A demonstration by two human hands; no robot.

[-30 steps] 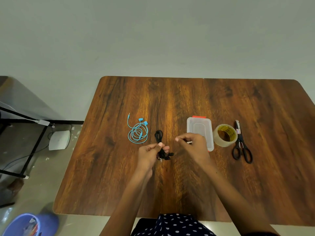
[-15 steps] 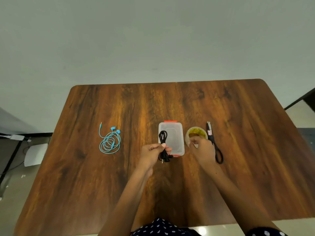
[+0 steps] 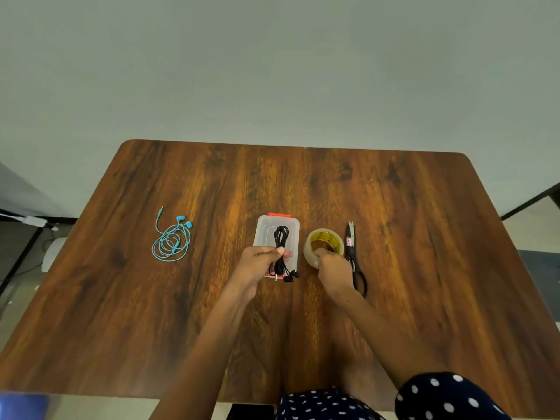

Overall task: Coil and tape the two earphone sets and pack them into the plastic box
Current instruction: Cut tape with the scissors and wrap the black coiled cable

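Spanning the view below a plain pale wall (image 3: 272,71), the dark wood-grain table (image 3: 424,268) carries the left hand (image 3: 257,268) pinching coiled black earphones (image 3: 281,253) and the right hand (image 3: 333,271) gripping a clear tape roll (image 3: 325,239).

Two earphone sets: one black coiled-cable set (image 3: 281,253) pinched in the left hand, one turquoise loosely coiled set (image 3: 171,244) well left of the hands. One clear rectangular plastic box (image 3: 263,234) with red clips behind the left hand. One clear tape roll (image 3: 323,244) at the right hand. One black-handled scissors (image 3: 354,262) just right. Two hands: left (image 3: 257,266), right (image 3: 333,272). One brown wooden bench (image 3: 424,237).
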